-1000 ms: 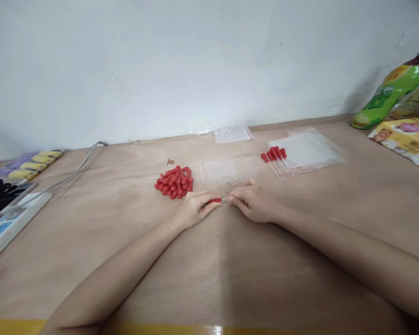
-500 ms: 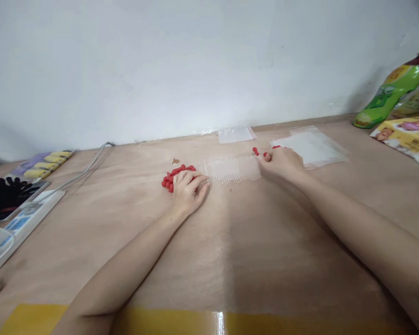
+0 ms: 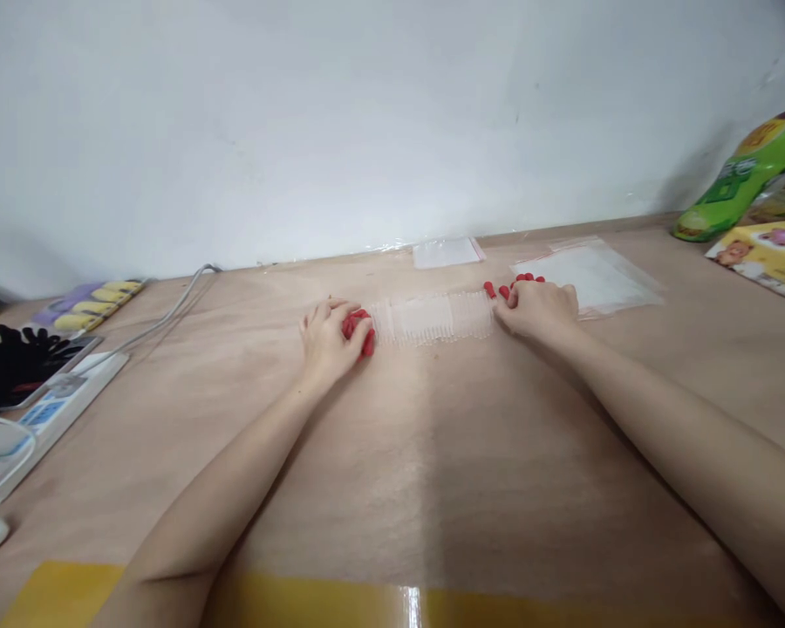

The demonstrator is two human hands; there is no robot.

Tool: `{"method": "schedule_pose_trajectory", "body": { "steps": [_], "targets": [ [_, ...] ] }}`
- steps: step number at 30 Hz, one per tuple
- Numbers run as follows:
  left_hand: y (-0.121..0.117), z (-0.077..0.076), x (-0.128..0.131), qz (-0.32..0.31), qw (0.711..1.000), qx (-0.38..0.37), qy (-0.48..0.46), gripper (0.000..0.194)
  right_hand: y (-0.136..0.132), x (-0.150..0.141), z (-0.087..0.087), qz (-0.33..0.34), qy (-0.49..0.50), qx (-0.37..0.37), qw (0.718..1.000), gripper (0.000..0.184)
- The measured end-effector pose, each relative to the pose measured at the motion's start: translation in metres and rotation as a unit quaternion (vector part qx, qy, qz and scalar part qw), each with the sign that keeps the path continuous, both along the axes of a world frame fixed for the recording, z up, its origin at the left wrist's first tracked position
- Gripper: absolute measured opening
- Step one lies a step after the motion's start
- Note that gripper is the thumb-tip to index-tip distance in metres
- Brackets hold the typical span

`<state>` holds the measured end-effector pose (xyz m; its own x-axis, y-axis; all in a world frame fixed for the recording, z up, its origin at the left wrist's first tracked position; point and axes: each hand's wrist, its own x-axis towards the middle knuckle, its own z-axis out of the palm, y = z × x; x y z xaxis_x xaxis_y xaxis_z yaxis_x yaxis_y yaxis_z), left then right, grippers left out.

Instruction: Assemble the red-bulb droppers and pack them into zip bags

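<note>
Both hands moved: a second ago they met on one bulb and tube, now well apart. Left hand is curved over the red bulb pile; can't tell if it's gripping any. Right hand is curled at the red-topped droppers, grip also unclear. Clear tubes lie in a row between hands; plastic bags beyond the right.

On my feed, the bare left hand cups red bulb-shaped caps; the bare right hand partly hides red-topped droppers.
</note>
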<state>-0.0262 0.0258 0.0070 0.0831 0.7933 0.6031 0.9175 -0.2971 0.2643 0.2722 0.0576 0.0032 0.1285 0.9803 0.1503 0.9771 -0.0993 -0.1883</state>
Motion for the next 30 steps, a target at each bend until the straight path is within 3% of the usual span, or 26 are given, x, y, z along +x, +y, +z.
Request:
{"method": "schedule_pose_trajectory", "body": {
  "steps": [6, 12, 17, 23, 30],
  "targets": [
    [0.045, 0.021, -0.032, 0.077, 0.97, -0.203, -0.104, 0.026, 0.009, -0.012, 0.001, 0.008, 0.02, -0.012, 1.0, 0.02],
    [0.069, 0.039, -0.027, 0.087, 0.916, -0.368, -0.134, 0.018, 0.021, -0.017, 0.003, -0.029, 0.004, -0.064, 0.997, 0.017],
    [0.068, 0.054, -0.031, 0.079, 0.906, -0.394, -0.13, 0.024, 0.025, -0.016, 0.0, -0.028, 0.017, -0.067, 0.997, 0.017],
    [0.062, 0.052, -0.046, 0.034, 0.898, -0.424, -0.112, 0.025, 0.027, -0.014, -0.006, -0.026, 0.038, -0.061, 0.997, 0.016],
    [0.052, 0.062, -0.041, 0.068, 0.906, -0.413, -0.066, 0.022, 0.02, -0.012, 0.004, -0.018, 0.072, -0.065, 0.995, 0.021]
  ]
}}
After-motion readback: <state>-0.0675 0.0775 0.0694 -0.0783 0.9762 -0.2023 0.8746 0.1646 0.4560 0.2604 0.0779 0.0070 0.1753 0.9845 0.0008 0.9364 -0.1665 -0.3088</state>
